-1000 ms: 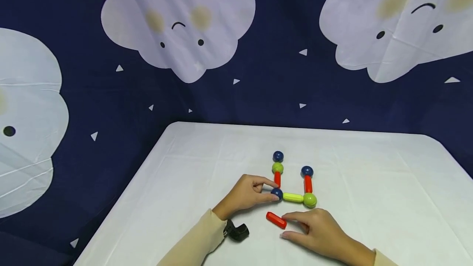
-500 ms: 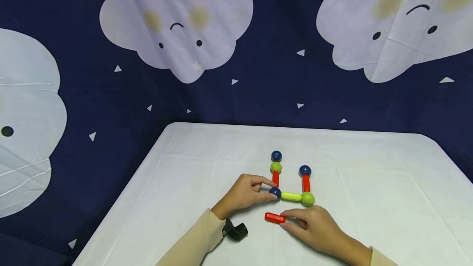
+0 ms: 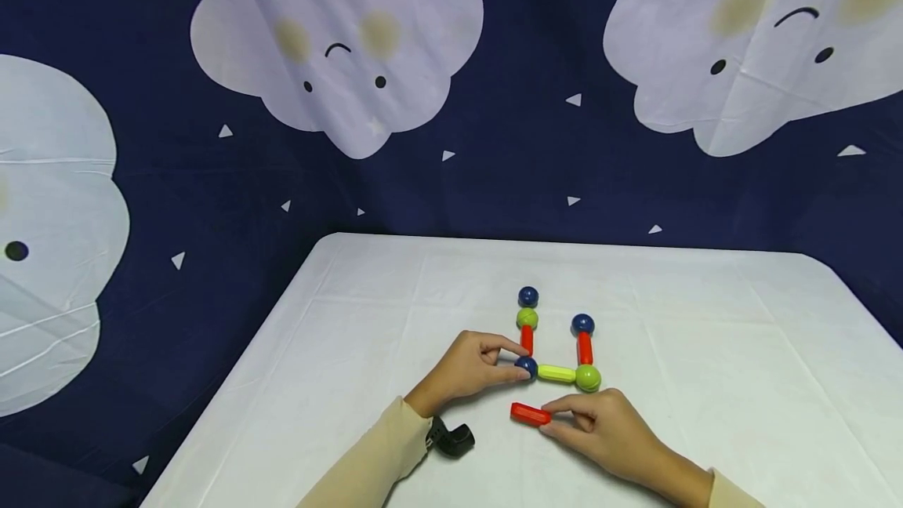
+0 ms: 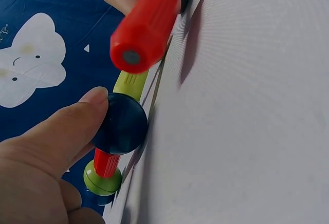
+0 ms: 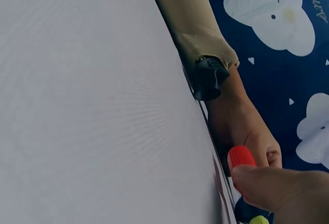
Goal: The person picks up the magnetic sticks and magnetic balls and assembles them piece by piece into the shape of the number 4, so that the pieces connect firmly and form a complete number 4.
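In the head view, my left hand [image 3: 467, 365] pinches a blue ball [image 3: 525, 368] at the corner of a magnetic ball-and-rod shape on the table. A red rod [image 3: 527, 338], a green ball [image 3: 527, 318] and another blue ball [image 3: 528, 296] run away from that corner. Rightward, a yellow-green rod [image 3: 556, 373] reaches a second green ball [image 3: 588, 378], with another red rod [image 3: 585, 348] and blue ball [image 3: 582, 324] beyond it. My right hand [image 3: 607, 429] grips one end of a loose red magnetic rod [image 3: 527, 413] between thumb and index finger; its grey-centred free end [image 4: 132, 57] faces the left wrist camera.
A white cloth covers the table [image 3: 705, 351]. Behind it hangs a dark blue curtain [image 3: 522, 179] with clouds and triangles. A black wrist camera [image 3: 451, 440] sits at my left cuff, close to the loose rod.
My right thumb has closed in on the loose red rod, which is now pinched. The rod has swung to a flatter angle and shifted slightly. The left hand keeps its hold on the blue ball.
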A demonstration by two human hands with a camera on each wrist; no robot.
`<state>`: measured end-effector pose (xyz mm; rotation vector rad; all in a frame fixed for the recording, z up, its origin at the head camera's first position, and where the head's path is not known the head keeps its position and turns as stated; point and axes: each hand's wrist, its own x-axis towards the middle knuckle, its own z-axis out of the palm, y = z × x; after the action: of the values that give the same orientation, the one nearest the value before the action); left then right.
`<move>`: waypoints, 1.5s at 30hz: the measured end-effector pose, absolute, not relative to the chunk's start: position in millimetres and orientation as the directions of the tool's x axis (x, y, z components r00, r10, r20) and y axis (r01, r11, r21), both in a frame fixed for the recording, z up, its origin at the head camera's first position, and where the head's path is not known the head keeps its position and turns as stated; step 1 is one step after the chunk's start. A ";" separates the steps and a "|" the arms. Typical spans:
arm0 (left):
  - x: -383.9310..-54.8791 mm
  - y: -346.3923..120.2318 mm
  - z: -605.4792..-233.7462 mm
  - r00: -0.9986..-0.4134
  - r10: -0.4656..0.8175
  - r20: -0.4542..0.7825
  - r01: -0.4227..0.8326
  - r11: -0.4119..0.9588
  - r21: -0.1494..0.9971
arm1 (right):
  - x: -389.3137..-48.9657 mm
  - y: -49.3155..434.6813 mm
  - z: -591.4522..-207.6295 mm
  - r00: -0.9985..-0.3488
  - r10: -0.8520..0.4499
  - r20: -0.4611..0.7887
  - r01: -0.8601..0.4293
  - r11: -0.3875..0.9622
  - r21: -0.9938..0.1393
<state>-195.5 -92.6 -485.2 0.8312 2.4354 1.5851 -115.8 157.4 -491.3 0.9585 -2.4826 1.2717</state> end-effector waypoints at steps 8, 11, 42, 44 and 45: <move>-195.9 -91.1 -482.9 -0.846 0.500 0.184 0.374 0.313 0.873 | -101.5 170.6 -485.3 -0.847 -0.394 0.357 -0.522 0.484 -0.703; -196.5 -90.4 -482.0 -0.847 0.501 0.179 0.370 0.313 0.875 | -94.2 177.2 -483.7 -0.872 -0.342 0.350 -0.486 0.528 -0.696; -194.7 -91.4 -480.6 -0.852 0.502 0.149 0.337 0.309 0.889 | -78.2 206.8 -489.8 -0.781 -0.098 0.616 -0.465 0.751 -0.470; -194.6 -91.9 -480.5 -0.853 0.501 0.147 0.337 0.313 0.888 | -77.8 204.6 -489.1 -0.807 -0.108 0.581 -0.438 0.770 -0.465; -194.6 -92.2 -480.3 -0.854 0.500 0.146 0.336 0.315 0.887 | -77.6 203.3 -488.8 -0.820 -0.111 0.561 -0.422 0.780 -0.462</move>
<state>-194.6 -92.2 -480.3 0.7755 2.4176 1.5710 -77.6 203.3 -488.8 0.3981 -2.4543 0.8047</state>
